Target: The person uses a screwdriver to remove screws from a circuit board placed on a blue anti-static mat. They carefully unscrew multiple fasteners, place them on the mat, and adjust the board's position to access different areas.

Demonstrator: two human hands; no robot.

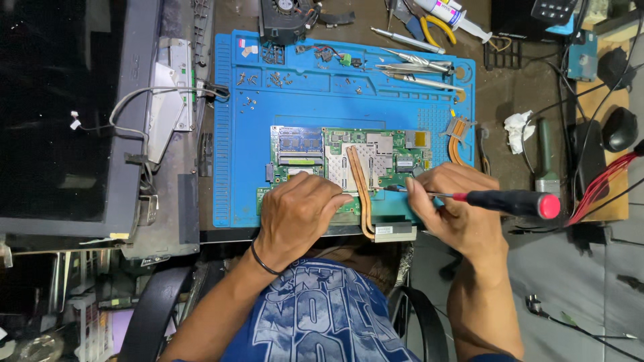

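At the left of the frame lies a dark laptop screen with a loose grey cable. A small fan sits at top centre, tweezers and loose screws just below it. A syringe tube lies at upper right, crumpled white tissue and red wires at the right edge.

Left hand covers the lower left part of the circuit board; what lies beneath is hidden. Right hand hides the middle of the screwdriver shaft; tip too small to resolve. Loose screws on blue mat too small to count. Fan cut off by top edge. Monitor cut off at left.
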